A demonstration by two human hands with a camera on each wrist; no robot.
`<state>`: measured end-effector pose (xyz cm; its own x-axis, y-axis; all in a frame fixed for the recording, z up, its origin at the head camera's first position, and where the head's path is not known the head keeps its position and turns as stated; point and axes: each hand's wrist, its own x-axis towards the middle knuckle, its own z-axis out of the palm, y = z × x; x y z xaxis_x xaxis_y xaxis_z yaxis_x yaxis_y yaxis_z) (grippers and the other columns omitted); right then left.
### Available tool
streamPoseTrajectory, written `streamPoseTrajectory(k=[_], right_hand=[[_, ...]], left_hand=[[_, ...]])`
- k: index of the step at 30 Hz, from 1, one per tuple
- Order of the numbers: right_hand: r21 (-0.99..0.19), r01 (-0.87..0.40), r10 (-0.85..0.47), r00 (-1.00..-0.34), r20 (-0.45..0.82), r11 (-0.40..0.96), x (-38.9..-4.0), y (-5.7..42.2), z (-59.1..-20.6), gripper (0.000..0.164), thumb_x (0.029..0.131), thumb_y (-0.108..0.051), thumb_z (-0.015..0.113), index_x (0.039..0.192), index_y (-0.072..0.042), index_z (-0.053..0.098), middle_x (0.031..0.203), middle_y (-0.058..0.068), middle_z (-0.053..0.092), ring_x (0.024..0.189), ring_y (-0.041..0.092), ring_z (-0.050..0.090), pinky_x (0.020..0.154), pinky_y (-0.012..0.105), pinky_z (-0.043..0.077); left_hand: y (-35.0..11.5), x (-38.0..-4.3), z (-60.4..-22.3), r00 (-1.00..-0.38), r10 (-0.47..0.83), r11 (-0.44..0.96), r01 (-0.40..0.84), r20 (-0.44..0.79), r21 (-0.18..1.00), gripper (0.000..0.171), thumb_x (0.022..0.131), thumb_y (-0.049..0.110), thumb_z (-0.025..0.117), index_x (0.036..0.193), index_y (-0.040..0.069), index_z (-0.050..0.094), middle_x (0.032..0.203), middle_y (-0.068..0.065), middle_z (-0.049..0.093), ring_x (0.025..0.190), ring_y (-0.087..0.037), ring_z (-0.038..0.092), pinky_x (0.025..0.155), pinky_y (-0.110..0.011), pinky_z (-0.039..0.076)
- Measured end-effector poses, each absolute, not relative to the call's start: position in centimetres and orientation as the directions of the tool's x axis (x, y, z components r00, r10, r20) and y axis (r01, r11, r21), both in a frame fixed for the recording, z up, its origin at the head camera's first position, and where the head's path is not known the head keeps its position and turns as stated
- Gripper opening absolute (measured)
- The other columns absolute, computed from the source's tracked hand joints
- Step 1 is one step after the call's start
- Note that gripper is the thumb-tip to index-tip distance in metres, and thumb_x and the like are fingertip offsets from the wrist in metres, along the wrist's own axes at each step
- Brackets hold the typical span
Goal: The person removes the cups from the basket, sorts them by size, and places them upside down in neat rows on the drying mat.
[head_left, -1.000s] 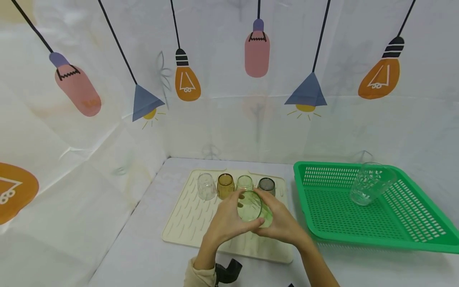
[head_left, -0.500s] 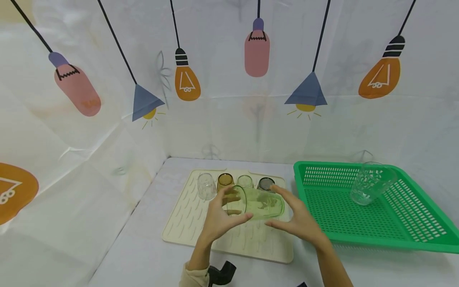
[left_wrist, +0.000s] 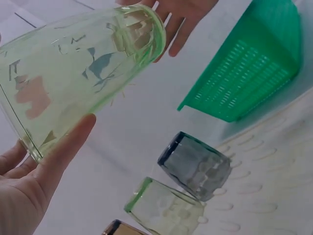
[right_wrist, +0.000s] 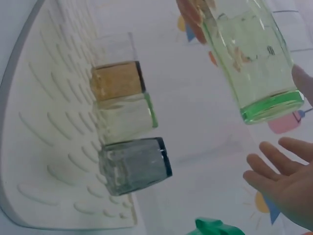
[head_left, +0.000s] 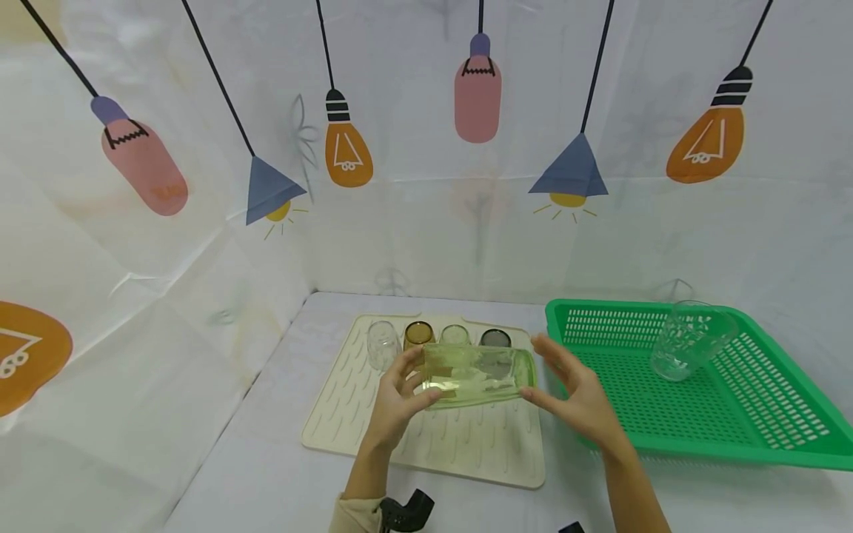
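Observation:
A tall pale-green drinking glass lies sideways in the air over the drying mat. My left hand grips its rim end, thumb along the near side and fingers behind. The thick base points right, toward my right hand, whose fingers are spread. The right thumb tip is right at the base edge, while the other right fingers stand apart from the glass, as the right wrist view shows. Behind it on the mat stand small glasses in a row: clear, amber, pale green and grey.
To the right is a green plastic basket, with a clear glass leaning inside it. A white sheet printed with hanging lamps covers the wall behind and at the left.
The green glass has turned from its mouth facing me to lying sideways, base to the right. My right hand has let go and moved right; the left keeps hold of the rim end.

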<state>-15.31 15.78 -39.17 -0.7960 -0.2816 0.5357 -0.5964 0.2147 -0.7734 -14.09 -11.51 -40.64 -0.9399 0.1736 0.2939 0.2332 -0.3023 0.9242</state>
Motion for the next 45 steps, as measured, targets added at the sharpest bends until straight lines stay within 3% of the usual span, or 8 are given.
streamPoseTrajectory(k=[6, 13, 17, 22, 28, 35, 40, 45], right_hand=[[-0.809, -0.564, -0.321, -0.806, 0.498, 0.163, -15.5, 15.5, -39.5, 0.079, 0.074, 0.007, 0.075, 0.141, 0.007, 0.034, 0.138, 0.032, 0.04, 0.124, -0.006, 0.041, 0.099, 0.011, 0.036], [-0.853, -0.52, -0.408, -0.769, 0.492, -0.05, -15.3, 15.0, -39.2, 0.076, 0.08, 0.012, 0.066, 0.144, 0.007, 0.025, 0.15, 0.005, 0.029, 0.135, -0.002, 0.027, 0.101, 0.012, 0.033], [-0.855, -0.483, -0.41, -0.752, 0.516, -0.189, -15.3, 14.3, -39.3, 0.075, 0.079, 0.012, 0.065, 0.143, 0.006, 0.027, 0.152, 0.001, 0.022, 0.141, 0.002, 0.01, 0.104, 0.013, 0.03], [-0.864, -0.403, -0.347, -0.797, 0.494, -0.303, -15.0, 13.4, -39.7, 0.076, 0.081, 0.005, 0.067, 0.144, 0.002, 0.025, 0.149, 0.002, 0.023, 0.134, 0.008, 0.028, 0.094, 0.022, 0.045], [-0.769, -0.353, -0.267, -0.793, 0.548, -0.533, -14.9, 12.2, -39.9, 0.063, 0.084, 0.007, 0.064, 0.139, 0.001, 0.033, 0.133, 0.009, 0.044, 0.121, 0.019, 0.05, 0.096, 0.03, 0.047], [-0.696, -0.361, -0.161, -0.81, 0.564, -0.621, -14.9, 12.0, -39.8, 0.051, 0.083, 0.01, 0.06, 0.13, 0.0, 0.041, 0.13, 0.009, 0.049, 0.122, 0.016, 0.049, 0.099, 0.032, 0.045], [-0.675, -0.358, -0.133, -0.817, 0.561, -0.645, -15.1, 12.3, -39.7, 0.05, 0.082, 0.015, 0.056, 0.128, -0.001, 0.048, 0.125, 0.009, 0.056, 0.117, 0.017, 0.054, 0.097, 0.029, 0.046], [-0.744, -0.403, -0.119, -0.835, 0.537, -0.532, -15.1, 12.6, -39.6, 0.055, 0.076, 0.021, 0.057, 0.125, -0.004, 0.054, 0.118, 0.005, 0.062, 0.108, 0.016, 0.06, 0.089, 0.026, 0.051]], left_hand=[[-11.5, -14.3, -41.1, -0.919, 0.188, -0.432, 0.241, 0.348, 0.869, 0.076, 0.08, 0.004, 0.066, 0.136, -0.018, 0.02, 0.127, -0.016, 0.042, 0.109, -0.02, 0.057, 0.086, -0.027, 0.053], [-11.0, -14.1, -41.1, -0.914, 0.209, -0.534, 0.19, 0.347, 0.824, 0.07, 0.082, 0.006, 0.065, 0.135, -0.015, 0.023, 0.124, -0.007, 0.046, 0.101, -0.012, 0.058, 0.08, -0.02, 0.052], [-10.8, -14.0, -41.2, -0.914, 0.221, -0.56, 0.166, 0.339, 0.812, 0.074, 0.084, 0.009, 0.063, 0.137, -0.016, 0.017, 0.13, -0.011, 0.043, 0.103, -0.01, 0.057, 0.084, -0.018, 0.051], [-10.4, -13.8, -41.4, -0.909, 0.241, -0.595, 0.139, 0.34, 0.792, 0.082, 0.086, 0.013, 0.061, 0.14, -0.018, 0.006, 0.139, -0.017, 0.037, 0.11, -0.012, 0.056, 0.09, -0.023, 0.05], [-10.1, -13.8, -41.5, -0.887, 0.292, -0.605, 0.119, 0.358, 0.787, 0.068, 0.09, 0.014, 0.055, 0.141, -0.011, 0.018, 0.129, -0.01, 0.05, 0.109, -0.016, 0.058, 0.09, -0.028, 0.051], [-11.3, -13.7, -41.8, -0.888, 0.361, -0.347, 0.157, 0.286, 0.925, 0.079, 0.095, 0.03, 0.055, 0.142, -0.016, 0.011, 0.141, -0.038, 0.026, 0.125, -0.033, 0.043, 0.099, -0.035, 0.045], [-13.1, -13.6, -42.6, -0.926, 0.217, -0.108, 0.29, 0.307, 0.951, 0.049, 0.096, 0.014, 0.054, 0.134, -0.012, 0.037, 0.127, -0.035, 0.046, 0.114, -0.038, 0.054, 0.089, -0.037, 0.052], [-15.9, -12.8, -44.0, -0.949, -0.048, 0.32, 0.28, 0.311, 0.905, 0.04, 0.089, 0.014, 0.064, 0.124, -0.004, 0.055, 0.113, -0.021, 0.062, 0.101, -0.033, 0.063, 0.079, -0.034, 0.055]])
